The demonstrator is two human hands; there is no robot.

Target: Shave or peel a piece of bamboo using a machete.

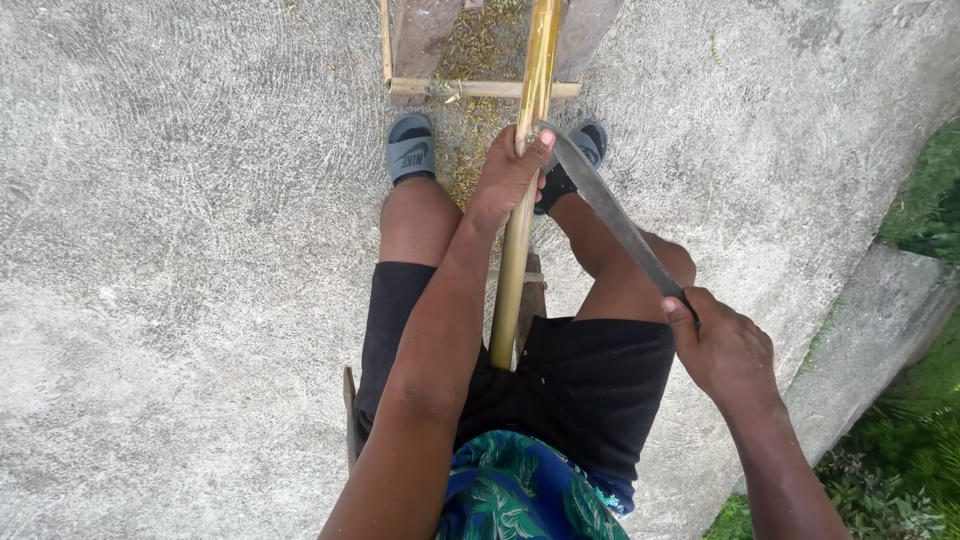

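Note:
I sit with a long yellow-green bamboo pole [516, 250] running from my lap out between my feet. My left hand [508, 175] is wrapped around the pole about halfway along. My right hand [722, 350] grips the handle of a long dark machete [610, 215]. Its blade slants up and left, and its tip meets the pole right beside my left thumb.
A small wooden frame [480, 88] with bamboo shavings lies on the concrete ahead of my feet, which wear grey slides [411, 147]. A low concrete curb [880, 320] and green plants [920, 440] lie to the right. Rough concrete ground surrounds me.

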